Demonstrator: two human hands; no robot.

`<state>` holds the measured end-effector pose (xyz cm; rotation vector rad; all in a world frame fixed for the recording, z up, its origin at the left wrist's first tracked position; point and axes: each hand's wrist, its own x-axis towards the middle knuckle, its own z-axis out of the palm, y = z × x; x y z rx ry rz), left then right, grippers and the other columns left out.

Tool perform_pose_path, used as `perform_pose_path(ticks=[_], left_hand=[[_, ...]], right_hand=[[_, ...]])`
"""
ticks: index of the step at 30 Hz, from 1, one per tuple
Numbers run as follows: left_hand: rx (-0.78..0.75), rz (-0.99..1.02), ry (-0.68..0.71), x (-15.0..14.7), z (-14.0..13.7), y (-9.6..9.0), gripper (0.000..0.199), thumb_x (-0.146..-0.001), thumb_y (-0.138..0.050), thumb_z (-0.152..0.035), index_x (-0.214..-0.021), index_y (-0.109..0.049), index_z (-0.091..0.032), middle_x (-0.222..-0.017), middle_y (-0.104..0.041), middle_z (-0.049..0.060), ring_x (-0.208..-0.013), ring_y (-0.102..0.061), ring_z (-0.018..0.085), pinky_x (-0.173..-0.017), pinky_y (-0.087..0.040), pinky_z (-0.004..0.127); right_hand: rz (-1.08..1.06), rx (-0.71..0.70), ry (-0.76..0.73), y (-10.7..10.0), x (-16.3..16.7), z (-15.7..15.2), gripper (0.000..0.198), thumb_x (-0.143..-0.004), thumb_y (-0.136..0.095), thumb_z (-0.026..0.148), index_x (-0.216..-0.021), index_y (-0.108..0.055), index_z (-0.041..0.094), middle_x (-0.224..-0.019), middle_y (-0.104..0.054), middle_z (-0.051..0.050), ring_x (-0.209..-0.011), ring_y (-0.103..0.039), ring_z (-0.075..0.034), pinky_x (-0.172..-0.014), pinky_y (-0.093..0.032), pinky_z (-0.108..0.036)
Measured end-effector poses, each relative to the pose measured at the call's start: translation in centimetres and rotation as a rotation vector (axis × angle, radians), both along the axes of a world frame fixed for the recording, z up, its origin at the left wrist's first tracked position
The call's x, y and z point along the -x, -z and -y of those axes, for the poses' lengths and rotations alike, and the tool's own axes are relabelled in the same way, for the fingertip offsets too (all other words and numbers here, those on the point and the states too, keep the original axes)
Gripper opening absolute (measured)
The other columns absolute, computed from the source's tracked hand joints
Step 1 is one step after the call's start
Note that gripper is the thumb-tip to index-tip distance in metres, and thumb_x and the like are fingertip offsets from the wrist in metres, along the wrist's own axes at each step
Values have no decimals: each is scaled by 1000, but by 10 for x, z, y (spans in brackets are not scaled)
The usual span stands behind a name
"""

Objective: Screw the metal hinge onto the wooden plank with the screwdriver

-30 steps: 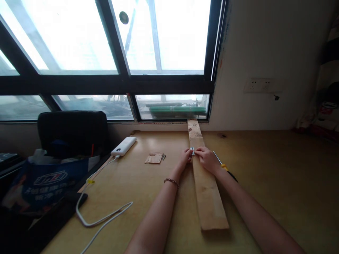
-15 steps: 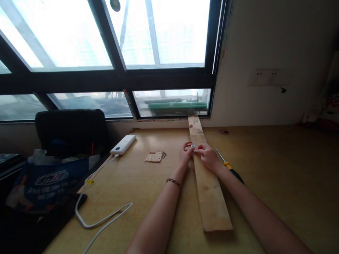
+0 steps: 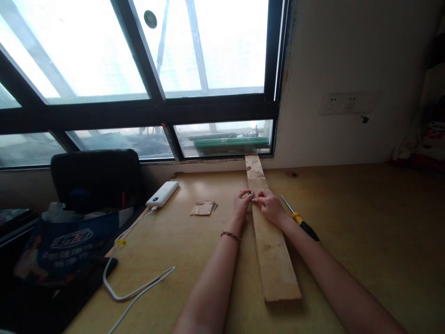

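A long wooden board (image 3: 274,250) lies lengthwise on the table. Over its left edge, my left hand (image 3: 241,202) is closed on a small silver metal piece (image 3: 252,192), too small to identify exactly. My right hand (image 3: 269,205) rests over the board with its fingertips pinched at a tiny shiny part (image 3: 253,200) beside the left fingers; what exactly it grips is hard to make out. Just right of that hand lies a screwdriver (image 3: 301,221) with a yellow and black handle. To the left, several screws (image 3: 214,206) lie by a small flat tan piece (image 3: 202,208).
On the table's left side, a white power bank (image 3: 162,194) trails a white cable (image 3: 139,293). A black chair (image 3: 95,178) with a blue bag (image 3: 66,246) stands off the left edge. The window (image 3: 215,109) and a wall with sockets (image 3: 347,103) border the back.
The view has shifted slightly. The silver piece between my fingers has turned and shows a narrower side. Both hands stay at the same spot on the board.
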<state>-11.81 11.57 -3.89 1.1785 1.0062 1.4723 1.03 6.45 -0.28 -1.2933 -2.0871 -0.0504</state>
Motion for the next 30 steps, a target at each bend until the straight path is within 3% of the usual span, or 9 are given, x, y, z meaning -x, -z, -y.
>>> perform_pose_path(ticks=[4, 10, 15, 18, 21, 24, 28, 30], left_hand=[[27, 66, 0, -3, 0, 0, 17, -56, -69, -23, -70, -65, -14, -75, -59, 3, -78, -55, 14, -67, -42, 22], [-34, 222, -23, -9, -2, -2, 17, -52, -74, -22, -65, -66, -13, -92, -58, 4, -84, -54, 13, -70, -42, 21], [36, 367, -94, -2, -8, -4, 24, -58, -72, -26, -79, -67, -15, -100, -60, 5, -87, -54, 12, -70, -40, 20], [129, 437, -181, 7, -12, -3, 27, -64, -67, -29, -89, -66, -18, -100, -61, 5, -76, -52, 7, -61, -37, 16], [117, 489, -192, 13, -10, 1, 26, -63, -68, -30, -85, -66, -15, -92, -63, 6, -59, -46, 4, -53, -34, 16], [96, 358, -115, 16, -2, 4, 29, -59, -71, -30, -80, -65, -12, -76, -64, 5, -48, -39, 2, -46, -30, 17], [39, 122, -38, 23, 17, 7, 48, -60, -71, -35, -101, -62, -13, -63, -59, 0, -40, -34, 2, -39, -23, 18], [-13, 45, -29, 25, 26, 7, 45, -64, -68, -38, -101, -64, -14, -62, -57, -1, -39, -33, 3, -39, -23, 18]], right_hand=[[7, -24, 2, 1, 0, 1, 22, -81, -49, 12, -80, -68, 22, -85, -57, -4, -84, -50, -16, -76, -42, -27], [21, -25, 12, -2, 1, 3, 20, -82, -49, 13, -76, -66, 22, -84, -57, -4, -83, -51, -16, -74, -42, -26], [17, -23, 15, -2, 1, 2, 21, -82, -48, 12, -75, -66, 22, -85, -56, -4, -84, -51, -16, -74, -42, -26], [8, -18, 8, -1, 0, 1, 22, -82, -47, 11, -76, -66, 21, -84, -56, -4, -84, -51, -16, -74, -42, -26], [-5, -11, 2, 1, -1, 0, 21, -83, -48, 14, -76, -66, 20, -84, -56, -5, -85, -51, -16, -75, -41, -26], [-17, -6, 0, 1, -1, 0, 20, -84, -49, 17, -76, -67, 20, -84, -56, -5, -86, -51, -16, -76, -41, -26], [-20, 5, 5, 3, -1, -1, 21, -84, -48, 17, -76, -67, 20, -83, -55, -5, -84, -50, -16, -75, -40, -25], [-19, 9, 6, 4, -1, -2, 21, -84, -48, 18, -77, -68, 20, -83, -55, -5, -83, -49, -16, -75, -39, -25]])
